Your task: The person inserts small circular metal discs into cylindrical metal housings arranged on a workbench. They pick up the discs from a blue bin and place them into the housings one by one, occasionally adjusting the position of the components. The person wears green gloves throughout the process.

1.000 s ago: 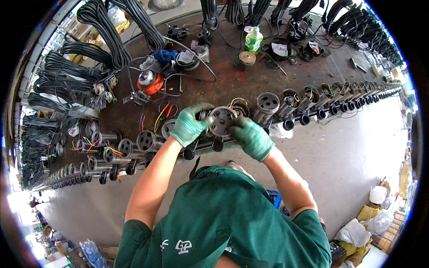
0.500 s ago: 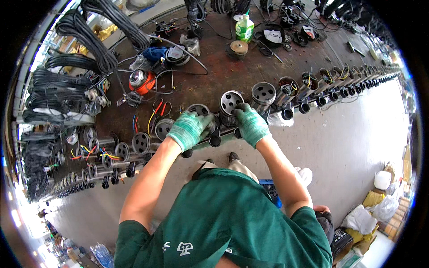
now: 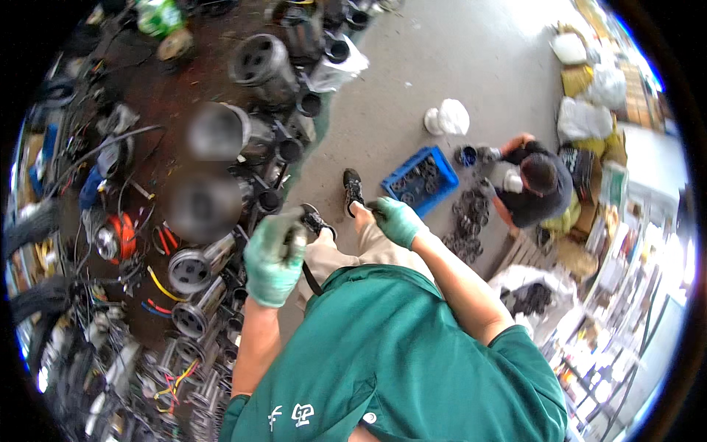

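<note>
Left hand (image 3: 272,264), near metal cylinders (image 3: 193,271), and right hand (image 3: 401,222), overlapping blue crate (image 3: 448,165), curl loosely, seemingly empty.

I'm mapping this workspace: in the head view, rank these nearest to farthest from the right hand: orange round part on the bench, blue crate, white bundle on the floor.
From the right hand, as pictured:
1. Blue crate: just beyond it, on the floor.
2. White bundle: on the floor, beyond the crate.
3. Orange round part: far left, on the bench.
</note>
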Available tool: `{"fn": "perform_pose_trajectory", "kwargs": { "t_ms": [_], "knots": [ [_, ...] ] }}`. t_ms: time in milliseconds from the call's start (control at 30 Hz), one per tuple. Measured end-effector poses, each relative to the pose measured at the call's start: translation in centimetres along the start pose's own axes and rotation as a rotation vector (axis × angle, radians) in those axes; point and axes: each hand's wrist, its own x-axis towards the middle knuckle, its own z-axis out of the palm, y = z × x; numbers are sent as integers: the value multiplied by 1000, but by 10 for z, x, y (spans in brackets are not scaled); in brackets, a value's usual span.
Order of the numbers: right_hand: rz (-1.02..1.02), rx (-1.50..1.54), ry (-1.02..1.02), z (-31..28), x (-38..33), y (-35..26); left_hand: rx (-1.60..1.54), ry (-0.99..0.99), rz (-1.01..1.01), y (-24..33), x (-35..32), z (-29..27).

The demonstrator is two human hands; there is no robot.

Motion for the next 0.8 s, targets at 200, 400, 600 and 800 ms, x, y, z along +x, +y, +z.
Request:
{"fn": "perform_pose_trajectory", "kwargs": {
  "t_ms": [200,400,600,800],
  "knots": [
    [761,336,187,71,-147,187,-7,-661,-43,-36,-23,89],
    [933,510,254,120,-192,286,-14,-744,-378,-51,1,167],
    [876,297,154,144,-103,407,64,-814,-482,-99,-5,323],
    [767,263,48,178,23,515,-20,-1067,-553,-166,-65,485]
  ]
}}
